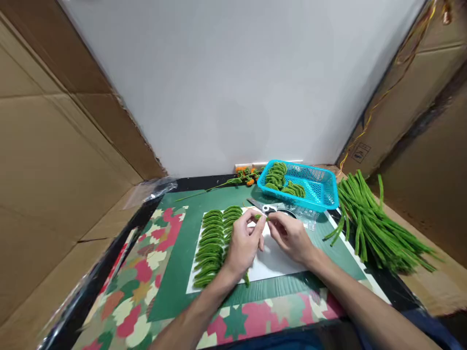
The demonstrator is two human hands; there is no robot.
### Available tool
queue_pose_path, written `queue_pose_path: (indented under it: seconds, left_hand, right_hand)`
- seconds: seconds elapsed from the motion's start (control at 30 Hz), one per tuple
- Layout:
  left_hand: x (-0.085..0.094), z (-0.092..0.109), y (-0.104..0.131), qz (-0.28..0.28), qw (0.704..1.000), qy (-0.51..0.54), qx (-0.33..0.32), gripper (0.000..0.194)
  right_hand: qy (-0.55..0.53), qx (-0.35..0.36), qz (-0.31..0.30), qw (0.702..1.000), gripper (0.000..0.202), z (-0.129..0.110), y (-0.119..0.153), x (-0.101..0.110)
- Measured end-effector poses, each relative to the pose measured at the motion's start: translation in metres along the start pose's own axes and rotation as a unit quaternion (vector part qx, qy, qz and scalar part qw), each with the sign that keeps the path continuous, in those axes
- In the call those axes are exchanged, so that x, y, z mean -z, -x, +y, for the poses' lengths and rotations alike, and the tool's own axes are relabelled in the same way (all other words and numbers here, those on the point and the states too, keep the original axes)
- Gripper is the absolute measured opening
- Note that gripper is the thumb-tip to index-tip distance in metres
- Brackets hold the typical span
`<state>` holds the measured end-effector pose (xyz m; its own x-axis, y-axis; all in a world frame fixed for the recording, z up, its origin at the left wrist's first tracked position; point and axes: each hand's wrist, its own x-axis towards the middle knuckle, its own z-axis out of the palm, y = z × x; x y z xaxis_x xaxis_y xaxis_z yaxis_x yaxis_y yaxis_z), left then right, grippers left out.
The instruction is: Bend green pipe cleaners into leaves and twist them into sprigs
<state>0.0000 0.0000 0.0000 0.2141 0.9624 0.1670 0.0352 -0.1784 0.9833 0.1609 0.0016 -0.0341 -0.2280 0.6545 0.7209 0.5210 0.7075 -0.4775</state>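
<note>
The left hand (246,239) and right hand (292,237) pinch a little fuzzy green leaf (258,217), fingertips nearly closed. It is up over the white sheet (273,266), near the scissors (269,208).

Small green fuzzy piece (258,217) is held between left hand (241,240) and right hand (292,236), over white sheet (270,265). Curved green pieces (211,240) are laid in two columns on sheet's left part. Scissors (269,208) are placed at sheet's far edge; blue basket (315,187), partly filled, is set beyond its far right corner; green stems (372,228) are piled right of it.
</note>
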Motion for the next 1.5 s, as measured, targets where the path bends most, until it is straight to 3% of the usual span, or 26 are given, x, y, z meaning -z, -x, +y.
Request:
queue_pose_path:
  seconds: [0.2, 0.43, 0.7, 0.83, 1.2, 1.5]
  left_hand:
    - [0.004, 0.001, 0.0, -0.02, 0.999, -0.044, 0.004, 0.025]
    - [0.008, 0.001, -0.001, -0.039, 0.998, -0.046, 0.016, 0.036]
    - [0.008, 0.003, 0.001, -0.035, 0.997, -0.075, 0.002, 0.02]
    - [0.009, 0.001, 0.001, -0.032, 0.995, -0.093, -0.001, 0.018]
    - [0.01, -0.002, 0.002, -0.048, 0.995, -0.089, -0.008, 0.021]
    - [0.009, 0.0, 0.002, -0.041, 0.994, -0.098, -0.02, 0.02]
  right_hand:
    - [0.03, 0.025, 0.02, 0.999, 0.013, 0.002, 0.001, 0.004]
    - [0.057, 0.062, 0.022, 0.996, 0.02, 0.007, 0.003, 0.007]
    - [-0.061, -0.057, -0.006, 0.996, 0.012, -0.006, -0.005, 0.011]
    - [-0.079, -0.08, -0.004, 0.994, 0.012, -0.006, -0.004, 0.011]
    - [-0.014, -0.018, -0.009, 1.0, 0.009, -0.001, 0.001, 0.008]
    - [-0.012, -0.012, -0.013, 1.0, 0.01, 0.001, 0.003, 0.008]
